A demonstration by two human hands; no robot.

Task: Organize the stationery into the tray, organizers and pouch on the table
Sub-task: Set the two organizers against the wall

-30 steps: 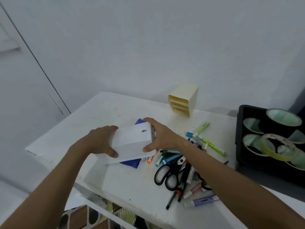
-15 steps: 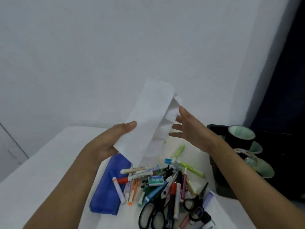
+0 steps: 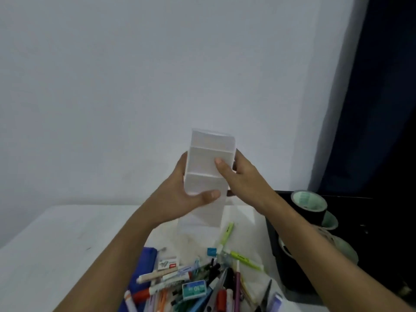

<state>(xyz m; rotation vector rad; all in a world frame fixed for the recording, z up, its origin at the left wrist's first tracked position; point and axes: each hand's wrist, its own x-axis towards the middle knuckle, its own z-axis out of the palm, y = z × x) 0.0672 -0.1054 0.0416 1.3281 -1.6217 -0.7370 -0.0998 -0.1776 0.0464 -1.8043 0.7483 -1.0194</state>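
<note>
Stationery lies in a loose heap on the white table at the near edge of our view: markers, pens, a small green-and-blue box and the blades of scissors all jumbled together. A blue pouch lies flat under the left side of the heap, with a small white eraser-like packet resting by its upper edge. A little farther on, two yellow-green highlighters lie on the table, one pointing away from us, the other slanting to the right. To the right of the heap we see a black tray holding rolls of tape, some black and some pale green; our right forearm crosses in front of it.

Above and beyond the heap we hold a white organizer up in the air, clear of the table, with its open side turned towards us so that its dividers and compartments show. Our left hand grips its left side, the thumb pressed across the lower front. Our right hand grips its right side, the thumb lying over the middle compartment and the fingers curled behind. Beyond it stands a plain white wall, and a dark blue curtain hangs at the far right.
</note>
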